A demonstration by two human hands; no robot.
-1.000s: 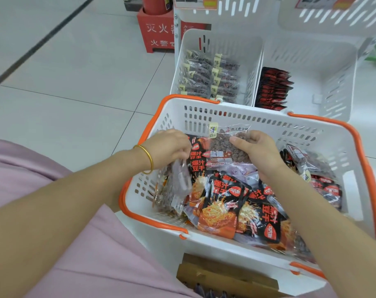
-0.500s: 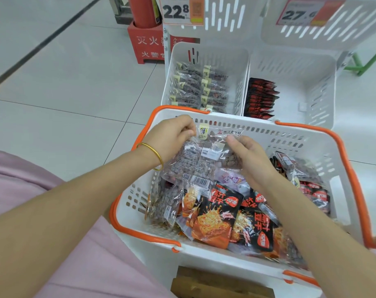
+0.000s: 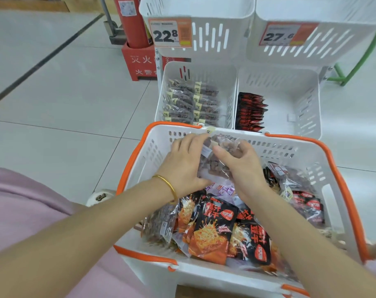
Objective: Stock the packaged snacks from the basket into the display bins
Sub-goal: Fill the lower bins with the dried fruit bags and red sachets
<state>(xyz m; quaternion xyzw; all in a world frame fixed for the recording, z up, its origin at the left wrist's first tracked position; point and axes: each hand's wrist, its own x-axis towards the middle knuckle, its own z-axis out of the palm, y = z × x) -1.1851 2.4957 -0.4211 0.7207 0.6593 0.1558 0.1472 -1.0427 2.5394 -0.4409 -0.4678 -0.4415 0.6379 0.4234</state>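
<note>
- Packet (image 3: 217,166) of brown snacks, clear, held just over the basket's (image 3: 290,151) far end.
- Left hand (image 3: 187,162) and right hand (image 3: 245,168) both grasp it, one each side.
- Left bin (image 3: 230,82) beyond holds similar packets (image 3: 189,102); right bin (image 3: 290,87), black packs (image 3: 250,112).

Clear snack packets (image 3: 217,162) held above the orange-rimmed white basket (image 3: 307,153).

White slotted plastic basket (image 3: 294,147) with orange rim, glossy black-and-orange foil snack packets (image 3: 213,231), clear crinkly film packet (image 3: 217,162), smooth gold metal bangle (image 3: 167,186)
</note>
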